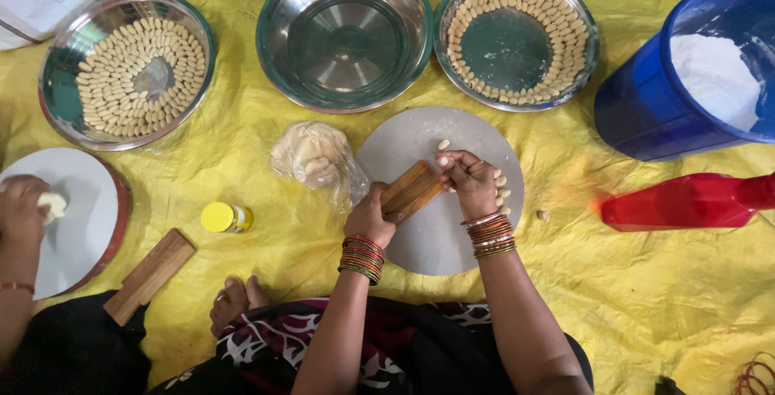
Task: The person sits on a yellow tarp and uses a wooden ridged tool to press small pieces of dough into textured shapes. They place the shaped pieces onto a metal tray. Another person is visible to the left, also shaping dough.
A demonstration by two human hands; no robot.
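Left hand gripping ridged wooden board, right hand pinching dough piece

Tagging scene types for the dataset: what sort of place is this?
Probably a home or small workshop floor set up for making shaped dough snacks by hand. A yellow sheet covers the ground, steel bowls hold rows of small dough pieces, and a blue bucket of flour stands beside them.
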